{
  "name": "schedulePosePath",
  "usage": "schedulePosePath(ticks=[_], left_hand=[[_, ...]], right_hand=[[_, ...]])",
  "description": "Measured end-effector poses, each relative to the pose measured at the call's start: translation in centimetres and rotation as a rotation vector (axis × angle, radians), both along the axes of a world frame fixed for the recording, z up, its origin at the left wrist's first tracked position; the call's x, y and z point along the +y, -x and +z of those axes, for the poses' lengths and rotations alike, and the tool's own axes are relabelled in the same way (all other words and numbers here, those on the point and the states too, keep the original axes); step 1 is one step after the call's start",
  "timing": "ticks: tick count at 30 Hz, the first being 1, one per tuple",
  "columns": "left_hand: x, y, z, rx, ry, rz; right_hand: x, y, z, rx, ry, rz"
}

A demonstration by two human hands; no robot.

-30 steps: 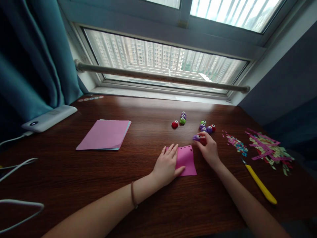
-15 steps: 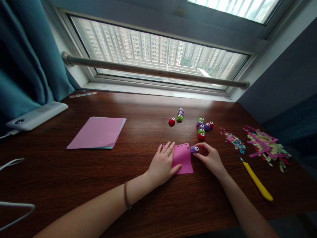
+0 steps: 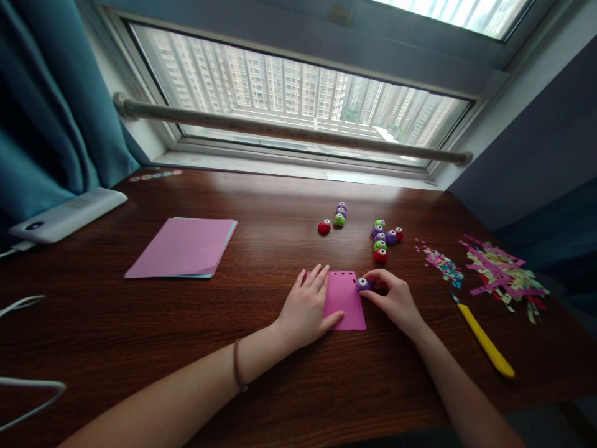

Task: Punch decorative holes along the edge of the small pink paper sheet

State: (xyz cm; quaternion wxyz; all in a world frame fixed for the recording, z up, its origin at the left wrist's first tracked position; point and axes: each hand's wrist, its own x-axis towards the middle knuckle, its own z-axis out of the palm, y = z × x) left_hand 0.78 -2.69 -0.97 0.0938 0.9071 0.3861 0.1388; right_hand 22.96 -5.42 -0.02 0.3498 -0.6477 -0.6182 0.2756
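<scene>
Head view looks down on a wooden desk (image 3: 261, 386) under a window. Left hand (image 3: 305, 308) lies flat, fingers spread, pressing the left part of a pink sheet (image 3: 344, 300) onto the desk. Right hand (image 3: 394, 297) pinches a purple punch (image 3: 362, 284) between thumb and fingertips at the sheet's upper right edge, just beside a row of small holes along the sheet's far edge. Behind the punch sits a cluster of punches (image 3: 383, 237) in red, green and purple, with a second group (image 3: 334, 219) further left. A paper stack (image 3: 183, 247) lies well to the left, near a white device (image 3: 65, 214). A yellow knife (image 3: 485, 340) lies right of the right forearm, with confetti (image 3: 441, 264) and paper scraps (image 3: 504, 277) beyond it.
</scene>
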Motion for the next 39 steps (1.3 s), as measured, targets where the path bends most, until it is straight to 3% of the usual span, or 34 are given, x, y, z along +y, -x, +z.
schedulePosePath(ticks=[12,29,35,39], left_hand=[[-0.1,0.1,-0.2,-0.004,0.002,-0.001],[-0.1,0.1,0.0,-0.019,0.021,0.004],[0.1,0.1,0.1,-0.114,0.072,0.008],[0.4,0.2,0.5,-0.353,0.179,-0.012]], right_hand=[[-0.2,0.3,0.6,0.01,0.031,0.13],[-0.1,0.4,0.7,0.013,0.025,0.157],[0.4,-0.1,-0.1,0.33,0.092,-0.038],[0.8,-0.3,-0.9,0.479,0.039,-0.235]])
